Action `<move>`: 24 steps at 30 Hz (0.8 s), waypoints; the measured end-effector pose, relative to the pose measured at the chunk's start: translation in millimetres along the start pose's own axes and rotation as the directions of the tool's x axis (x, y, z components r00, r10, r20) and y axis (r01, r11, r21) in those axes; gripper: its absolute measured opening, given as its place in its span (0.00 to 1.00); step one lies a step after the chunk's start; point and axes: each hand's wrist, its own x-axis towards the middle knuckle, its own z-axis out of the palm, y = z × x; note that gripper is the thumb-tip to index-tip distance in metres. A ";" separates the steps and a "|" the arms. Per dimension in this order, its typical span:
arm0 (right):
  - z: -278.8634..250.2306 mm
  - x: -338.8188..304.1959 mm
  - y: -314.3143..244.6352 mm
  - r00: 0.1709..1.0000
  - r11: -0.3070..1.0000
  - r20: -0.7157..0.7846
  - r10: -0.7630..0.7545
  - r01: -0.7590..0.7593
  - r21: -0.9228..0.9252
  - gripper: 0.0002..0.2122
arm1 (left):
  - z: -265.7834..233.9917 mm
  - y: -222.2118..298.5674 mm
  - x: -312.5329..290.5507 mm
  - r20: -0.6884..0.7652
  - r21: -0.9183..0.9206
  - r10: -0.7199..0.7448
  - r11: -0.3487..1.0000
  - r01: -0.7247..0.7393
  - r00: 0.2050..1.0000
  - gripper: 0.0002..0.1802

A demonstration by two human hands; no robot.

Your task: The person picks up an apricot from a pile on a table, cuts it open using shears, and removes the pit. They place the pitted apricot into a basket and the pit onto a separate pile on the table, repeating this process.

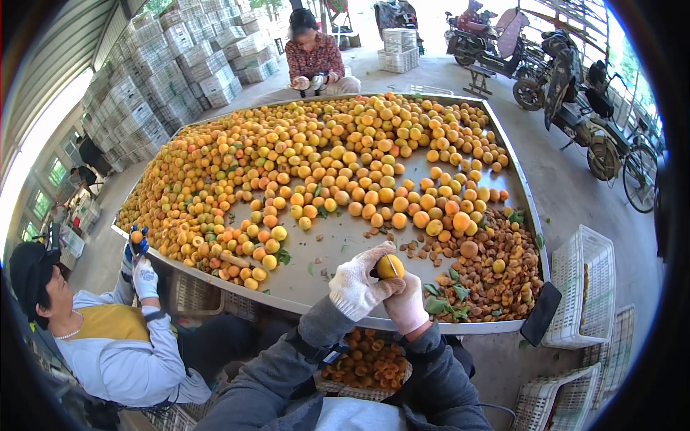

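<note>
gloved fingers (379,251) of the left hand (356,289) pinch a yellow fruit (390,266) over the six o'clock side of a metal table (316,251).
the right hand (406,307) curls against it, its finger grip impossible to tell; split fruit (366,365) lies in a basket (359,392) at six o'clock, whole fruit (309,154) heaps toward eleven, brown pits (504,267) at three.
</note>
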 end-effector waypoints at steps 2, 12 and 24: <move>-6.3 -3.9 2.2 0.997 0.998 0.040 0.065 -0.065 -0.011 0.06 | 0.8 7.3 6.8 0.013 0.062 0.079 0.995 -0.080 0.997 0.35; -27.4 1.0 -34.3 0.746 0.760 0.453 0.489 -0.619 0.198 0.04 | -12.0 -7.0 15.3 0.198 0.171 0.245 0.945 -0.280 0.949 0.30; -31.9 12.3 -21.7 0.956 0.903 0.012 0.294 -0.282 0.324 0.16 | 4.5 -23.1 3.1 0.077 0.026 0.082 0.996 -0.084 0.994 0.27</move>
